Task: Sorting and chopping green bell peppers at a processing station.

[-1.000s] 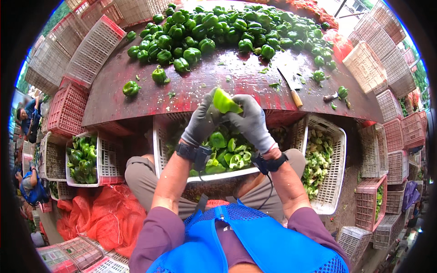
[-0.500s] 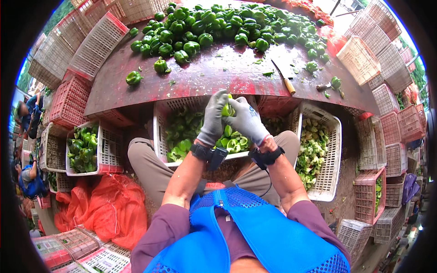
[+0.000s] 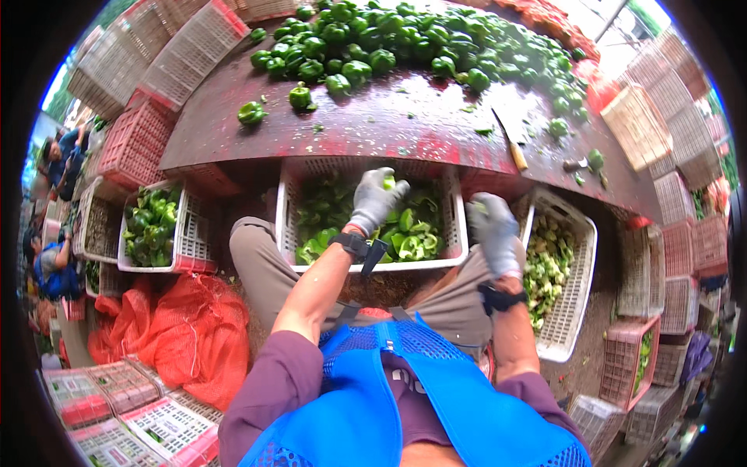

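Observation:
My left hand (image 3: 372, 198), in a grey glove, is closed on a green bell pepper piece (image 3: 389, 182), mostly hidden by the fingers. It hangs over a white crate (image 3: 459, 233) of cut green pepper pieces (image 3: 414, 243). To the right, my gloved right hand (image 3: 496, 233) is smeared by motion, between that crate and a second white crate (image 3: 577, 288) of pale green pepper cores (image 3: 548, 265). A faint pale green patch shows at its fingertips; what it is I cannot make out. A knife (image 3: 511, 144) with a wooden handle lies on the table.
Whole green peppers (image 3: 366, 47) are heaped on the dark red table (image 3: 373, 134). Another short-handled tool (image 3: 576, 165) lies at its right. A crate of peppers (image 3: 152, 226) and red mesh sacks (image 3: 187, 335) are on my left. Stacked crates (image 3: 689, 117) stand around; people (image 3: 58, 261) are at far left.
My hands have parted: the right has swung right and down, away from the pepper, while the left keeps a green piece above the crate. The whole view has shifted slightly.

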A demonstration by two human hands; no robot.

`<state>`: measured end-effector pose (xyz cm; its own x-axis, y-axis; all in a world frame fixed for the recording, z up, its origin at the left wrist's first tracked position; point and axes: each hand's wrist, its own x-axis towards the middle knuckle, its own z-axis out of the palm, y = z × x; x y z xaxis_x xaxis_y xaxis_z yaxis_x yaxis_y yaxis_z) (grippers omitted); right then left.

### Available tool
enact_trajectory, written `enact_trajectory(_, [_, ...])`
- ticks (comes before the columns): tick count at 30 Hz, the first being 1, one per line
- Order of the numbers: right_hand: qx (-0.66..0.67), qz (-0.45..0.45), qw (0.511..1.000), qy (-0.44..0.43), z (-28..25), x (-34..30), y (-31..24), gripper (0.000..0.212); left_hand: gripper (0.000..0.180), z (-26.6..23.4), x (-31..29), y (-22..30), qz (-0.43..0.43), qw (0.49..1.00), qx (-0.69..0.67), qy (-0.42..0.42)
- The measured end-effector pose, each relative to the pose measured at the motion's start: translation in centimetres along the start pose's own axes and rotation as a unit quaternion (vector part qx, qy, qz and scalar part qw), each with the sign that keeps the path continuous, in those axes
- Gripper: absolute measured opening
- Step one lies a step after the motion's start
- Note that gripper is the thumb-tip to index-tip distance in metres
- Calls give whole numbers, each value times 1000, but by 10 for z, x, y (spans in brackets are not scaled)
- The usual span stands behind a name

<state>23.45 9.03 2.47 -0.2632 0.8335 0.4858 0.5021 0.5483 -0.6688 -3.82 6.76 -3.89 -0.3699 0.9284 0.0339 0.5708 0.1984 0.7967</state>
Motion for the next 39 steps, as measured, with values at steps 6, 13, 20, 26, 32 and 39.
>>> enact_trajectory(6, [-373,168,912,-39,-114,-30,100,54,60,-48,56,-39,167,954,160,189])
enact_trajectory(13, [-319,258,896,-169,-122,-58,124,45,67,-165,215,-108,-43,932,273,234])
enact_trajectory(20, [-252,229,920,-194,-74,5,90,39,72,-182,282,-150,-132,968,160,143])
enact_trajectory(26, [6,188,978,-89,7,75,32,38,63,-107,208,-57,19,983,-182,-31])
enact_trajectory(32, [383,366,846,-60,100,77,30,37,43,7,53,43,-45,885,-387,-254])
enact_trajectory(39, [-12,291,956,-32,71,-12,88,26,48,140,-35,32,-53,942,-272,-189])
